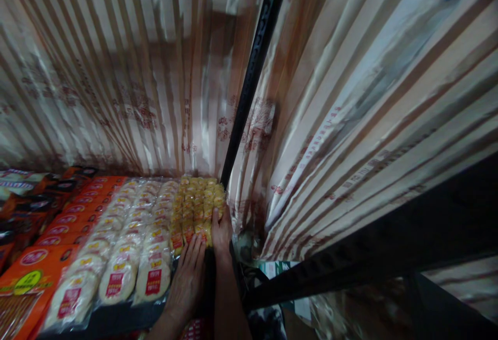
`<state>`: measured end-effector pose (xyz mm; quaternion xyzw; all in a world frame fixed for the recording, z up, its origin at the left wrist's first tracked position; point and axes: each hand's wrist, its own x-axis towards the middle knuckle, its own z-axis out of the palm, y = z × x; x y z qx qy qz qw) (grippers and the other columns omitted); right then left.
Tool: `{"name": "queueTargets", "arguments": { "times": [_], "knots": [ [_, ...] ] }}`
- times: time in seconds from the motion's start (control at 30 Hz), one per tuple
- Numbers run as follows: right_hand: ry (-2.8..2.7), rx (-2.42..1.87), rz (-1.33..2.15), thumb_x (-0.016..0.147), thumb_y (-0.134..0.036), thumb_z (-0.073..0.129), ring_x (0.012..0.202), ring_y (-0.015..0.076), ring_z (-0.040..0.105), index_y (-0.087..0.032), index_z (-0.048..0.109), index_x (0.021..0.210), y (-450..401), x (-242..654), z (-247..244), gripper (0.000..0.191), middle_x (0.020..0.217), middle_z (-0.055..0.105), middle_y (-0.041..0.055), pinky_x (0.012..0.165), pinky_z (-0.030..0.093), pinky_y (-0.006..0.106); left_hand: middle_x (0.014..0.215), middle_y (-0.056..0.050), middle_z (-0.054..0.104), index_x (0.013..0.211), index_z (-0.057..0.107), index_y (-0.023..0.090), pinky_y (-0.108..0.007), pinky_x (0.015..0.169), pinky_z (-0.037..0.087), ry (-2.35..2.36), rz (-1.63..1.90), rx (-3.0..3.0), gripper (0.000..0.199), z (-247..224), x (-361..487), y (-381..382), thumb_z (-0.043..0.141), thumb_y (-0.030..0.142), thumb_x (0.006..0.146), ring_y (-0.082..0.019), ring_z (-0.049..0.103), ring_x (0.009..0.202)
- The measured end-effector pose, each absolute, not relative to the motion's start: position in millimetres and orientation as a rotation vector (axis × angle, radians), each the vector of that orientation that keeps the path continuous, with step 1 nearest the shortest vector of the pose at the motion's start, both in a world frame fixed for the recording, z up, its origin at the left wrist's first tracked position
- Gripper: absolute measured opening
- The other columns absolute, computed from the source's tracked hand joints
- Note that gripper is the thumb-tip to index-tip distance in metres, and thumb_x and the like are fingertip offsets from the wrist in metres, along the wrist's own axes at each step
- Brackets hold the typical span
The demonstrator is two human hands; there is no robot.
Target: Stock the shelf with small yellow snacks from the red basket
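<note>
Small yellow-wrapped packets [194, 200] stand in tight rows at the right end of the shelf. My left hand [189, 262] lies with its fingers stretched out, fingertips against the front of these packets. Along their right side, my right hand [221, 231] rests with its thumb over the edge packets; its other fingers are mostly hidden on the far side. Neither hand is wrapped around a packet. To the left, round pale flatbread-like packs [119, 272] with red labels overlap in three rows.
Orange packs [42, 262] line the shelf farther left, beside darker packs [29, 210]. Printed, pleated sheeting [155, 70] hangs behind and at the right. A black upright post [252, 70] stands behind the yellow packets, and a dark bar [350, 246] crosses the lower right.
</note>
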<state>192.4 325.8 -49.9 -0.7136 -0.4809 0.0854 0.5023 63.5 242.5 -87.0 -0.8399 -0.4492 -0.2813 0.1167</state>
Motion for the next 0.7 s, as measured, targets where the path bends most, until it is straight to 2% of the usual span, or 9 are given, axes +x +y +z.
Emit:
{"name": "queueTargets", "arguments": {
  "times": [0.1,0.3,0.5,0.7],
  "knots": [
    [-1.125,-1.710,0.281,0.088,-0.055,0.029,0.124,0.0240,0.043,-0.011,0.044,0.132,329.7,194.4,-52.2,0.063,0.131,0.050,0.0154,0.103,0.033,0.040,0.142,-0.011,0.040,0.141,0.026,0.014,-0.039,0.103,0.039,-1.337,-0.848,-2.447,0.058,-89.0,63.6,242.5,0.032,0.007,0.084,-0.022,0.032,0.133],
    [-1.155,-1.664,0.309,0.089,-0.051,0.032,0.128,0.0225,0.039,-0.012,0.045,0.131,333.7,195.1,-50.7,0.059,0.135,0.047,0.0137,0.107,0.028,0.039,0.142,-0.013,0.040,0.142,0.023,0.013,-0.039,0.104,0.037,-1.359,-0.841,-2.459,0.058,-92.0,63.9,242.1,0.033,0.008,0.085,-0.022,0.028,0.135],
    [-1.115,-1.712,0.289,0.087,-0.050,0.037,0.124,0.0246,0.041,-0.013,0.048,0.130,331.3,191.4,-46.7,0.057,0.131,0.052,0.0136,0.106,0.028,0.042,0.144,-0.013,0.035,0.144,0.018,0.013,-0.042,0.103,0.038,-1.378,-0.837,-2.490,0.060,-92.5,64.7,241.2,0.034,0.012,0.086,-0.025,0.026,0.135],
    [-1.042,-1.593,0.378,0.086,-0.050,0.041,0.121,0.0223,0.045,-0.016,0.051,0.127,335.8,193.0,-51.8,0.054,0.130,0.053,0.0115,0.104,0.030,0.038,0.146,-0.013,0.032,0.145,0.012,0.015,-0.042,0.103,0.038,-1.373,-0.894,-2.480,0.062,-91.1,66.5,240.7,0.033,0.012,0.087,-0.025,0.027,0.135]
  ]
}}
